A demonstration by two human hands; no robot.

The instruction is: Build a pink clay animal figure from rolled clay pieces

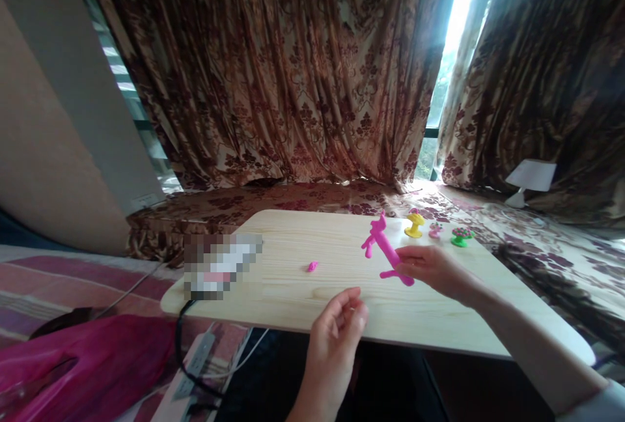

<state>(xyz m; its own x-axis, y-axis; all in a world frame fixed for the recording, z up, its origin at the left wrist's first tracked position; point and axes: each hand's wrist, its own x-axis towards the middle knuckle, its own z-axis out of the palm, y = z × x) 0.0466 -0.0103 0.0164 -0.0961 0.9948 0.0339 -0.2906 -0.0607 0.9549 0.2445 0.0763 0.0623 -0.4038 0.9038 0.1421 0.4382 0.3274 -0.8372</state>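
Observation:
My right hand grips a bright pink clay animal figure by its lower end, fingers and thumb pressed around it. The figure has a long body, thin legs and a small head, and is tilted above the table. Near the front edge, my left hand hovers with loosely curled fingers, the thumb apart from them and nothing visible between. On the wooden table lies a small pink clay lump, beyond my left hand and touched by neither hand.
At the back right of the table stand a yellow mushroom-shaped piece, a small pink one and a green one with pink dots. A blurred-out object with a black cable is at the left. A white lamp stands beyond.

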